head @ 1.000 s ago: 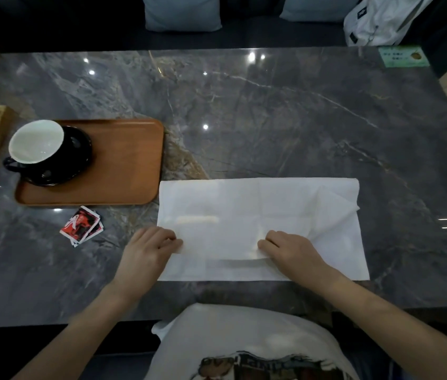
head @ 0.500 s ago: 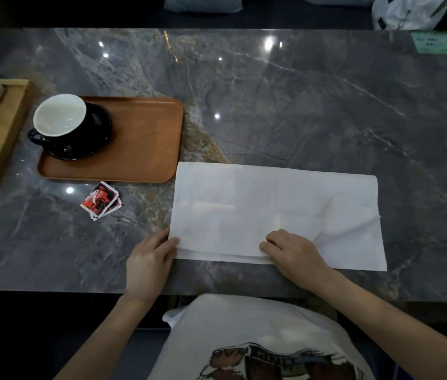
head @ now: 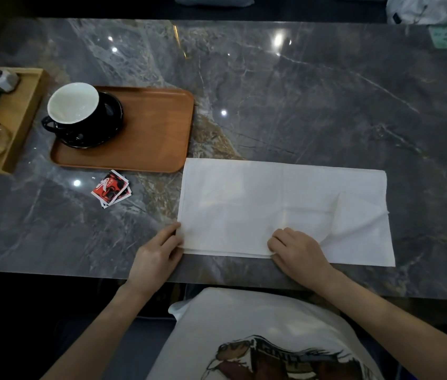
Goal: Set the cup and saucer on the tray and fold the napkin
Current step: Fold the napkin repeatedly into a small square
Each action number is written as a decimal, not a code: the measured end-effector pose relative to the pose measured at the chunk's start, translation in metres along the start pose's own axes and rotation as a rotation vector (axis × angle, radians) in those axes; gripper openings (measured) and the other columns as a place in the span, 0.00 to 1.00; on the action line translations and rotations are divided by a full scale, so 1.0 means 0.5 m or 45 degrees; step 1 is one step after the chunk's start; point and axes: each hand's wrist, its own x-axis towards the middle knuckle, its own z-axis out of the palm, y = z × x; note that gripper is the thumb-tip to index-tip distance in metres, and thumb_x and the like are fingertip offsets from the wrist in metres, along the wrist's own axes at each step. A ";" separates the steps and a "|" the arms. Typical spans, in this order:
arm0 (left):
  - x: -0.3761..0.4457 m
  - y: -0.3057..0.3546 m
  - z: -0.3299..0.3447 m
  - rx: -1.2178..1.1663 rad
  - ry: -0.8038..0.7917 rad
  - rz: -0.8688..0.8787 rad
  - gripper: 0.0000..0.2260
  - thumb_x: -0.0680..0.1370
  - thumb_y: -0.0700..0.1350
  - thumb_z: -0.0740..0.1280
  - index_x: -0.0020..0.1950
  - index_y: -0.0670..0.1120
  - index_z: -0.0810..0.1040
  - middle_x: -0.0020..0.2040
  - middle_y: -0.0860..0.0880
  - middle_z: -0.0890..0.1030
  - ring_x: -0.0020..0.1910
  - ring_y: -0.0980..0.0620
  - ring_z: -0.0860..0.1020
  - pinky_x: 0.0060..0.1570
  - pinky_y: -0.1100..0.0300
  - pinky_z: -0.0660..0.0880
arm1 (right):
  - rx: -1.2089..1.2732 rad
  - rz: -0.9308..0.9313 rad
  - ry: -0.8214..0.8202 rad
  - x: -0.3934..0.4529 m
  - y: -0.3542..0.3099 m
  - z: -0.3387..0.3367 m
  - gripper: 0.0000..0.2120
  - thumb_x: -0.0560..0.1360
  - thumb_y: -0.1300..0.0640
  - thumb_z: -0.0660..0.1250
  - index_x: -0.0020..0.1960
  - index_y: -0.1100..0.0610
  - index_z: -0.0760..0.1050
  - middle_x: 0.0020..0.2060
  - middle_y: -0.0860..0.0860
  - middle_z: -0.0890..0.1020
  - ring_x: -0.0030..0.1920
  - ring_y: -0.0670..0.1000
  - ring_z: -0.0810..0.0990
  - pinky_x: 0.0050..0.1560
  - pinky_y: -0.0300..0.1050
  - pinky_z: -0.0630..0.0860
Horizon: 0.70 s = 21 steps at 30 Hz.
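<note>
With both hands, left hand [head: 159, 250] and right hand [head: 297, 249], pinching the napkin [head: 271, 204] at the surface's near edge, its loose right-end flap [head: 359, 215] may crease crookedly.

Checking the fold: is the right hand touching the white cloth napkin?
Touching. The head view shows the right hand resting on the near edge of the white cloth napkin, knuckles overlapping it.
</note>
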 end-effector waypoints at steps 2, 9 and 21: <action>0.000 0.000 0.000 0.021 -0.003 0.066 0.03 0.71 0.43 0.61 0.44 0.46 0.70 0.54 0.43 0.81 0.32 0.47 0.81 0.23 0.62 0.75 | -0.001 0.027 -0.011 -0.002 -0.002 0.001 0.06 0.66 0.63 0.58 0.33 0.59 0.72 0.30 0.53 0.77 0.27 0.52 0.72 0.24 0.42 0.67; 0.000 -0.004 0.006 0.072 0.012 0.099 0.03 0.71 0.43 0.61 0.42 0.46 0.67 0.55 0.51 0.72 0.29 0.48 0.80 0.20 0.62 0.73 | -0.099 -0.185 0.075 -0.009 0.010 0.012 0.08 0.67 0.70 0.64 0.35 0.58 0.72 0.32 0.53 0.77 0.30 0.52 0.72 0.30 0.43 0.69; -0.009 -0.016 0.003 0.128 -0.102 0.140 0.06 0.69 0.40 0.59 0.40 0.42 0.75 0.54 0.47 0.76 0.56 0.51 0.73 0.33 0.59 0.80 | -0.062 -0.151 0.135 -0.016 0.000 0.025 0.08 0.71 0.68 0.63 0.36 0.59 0.74 0.34 0.54 0.80 0.32 0.53 0.76 0.34 0.44 0.72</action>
